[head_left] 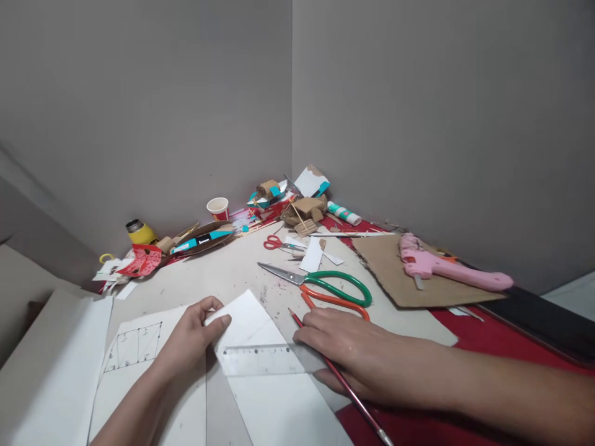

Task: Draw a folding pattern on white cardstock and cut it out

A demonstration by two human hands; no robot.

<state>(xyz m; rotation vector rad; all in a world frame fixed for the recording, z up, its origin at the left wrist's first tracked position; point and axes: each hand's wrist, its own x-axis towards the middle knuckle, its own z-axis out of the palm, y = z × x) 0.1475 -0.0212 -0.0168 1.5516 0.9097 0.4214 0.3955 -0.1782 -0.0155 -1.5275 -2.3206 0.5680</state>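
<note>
Left hand [189, 337] on one white sheet [260, 371]; two scissors [325, 288].

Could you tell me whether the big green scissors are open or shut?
Open: the scissors lie flat with their green and orange handles spread, though the blades look nearly together.

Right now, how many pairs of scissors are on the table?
2: large green-and-orange scissors just beyond the right hand, and small red scissors farther back near the clutter, which may hide more.

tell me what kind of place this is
Most likely a home craft corner: a table pushed against bare grey walls, strewn with cardboard scraps, scissors and a pink glue gun. The left hand pinches a white sheet under a clear ruler.
</note>
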